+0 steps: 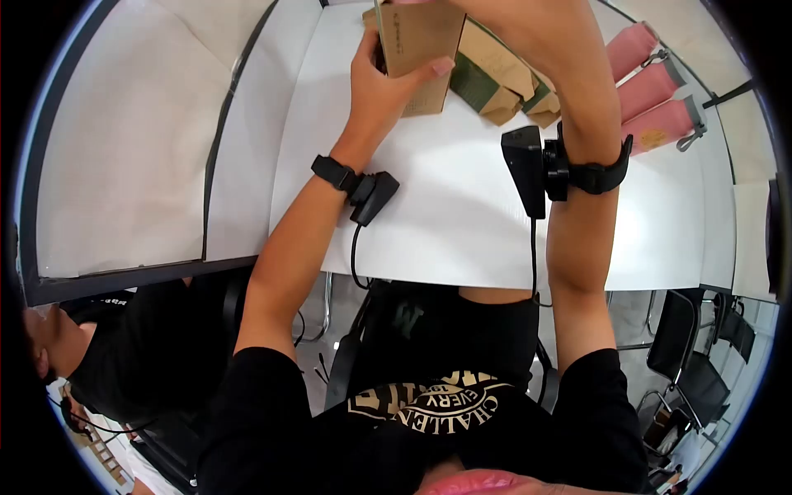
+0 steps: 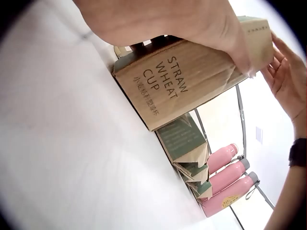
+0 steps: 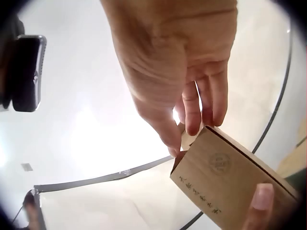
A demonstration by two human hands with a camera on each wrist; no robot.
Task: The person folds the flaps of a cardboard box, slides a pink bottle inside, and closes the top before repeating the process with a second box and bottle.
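Observation:
A brown cardboard cup box (image 1: pixel 421 41), printed "STRAW WHEAT CUP" on one side, stands upright at the far part of the table. My left hand (image 1: pixel 379 99) grips it around its sides, the thumb lying across the near face. In the right wrist view, my right hand (image 3: pixel 182 62) is at the top end of the box (image 3: pixel 225 177), thumb and fingers pinching at the raised flap. The left wrist view shows that right hand (image 2: pixel 288 81) at the box's upper end. Most of the right hand is cut off in the head view.
Beside the box lie several green-and-brown cardboard boxes (image 1: pixel 487 74) with torn-looking open ends. Three pink bottles (image 1: pixel 656 124) with grey lids are at the right of the white table (image 1: pixel 445 223). A low partition (image 1: pixel 247 148) borders the left; another person (image 1: pixel 124 355) sits beyond.

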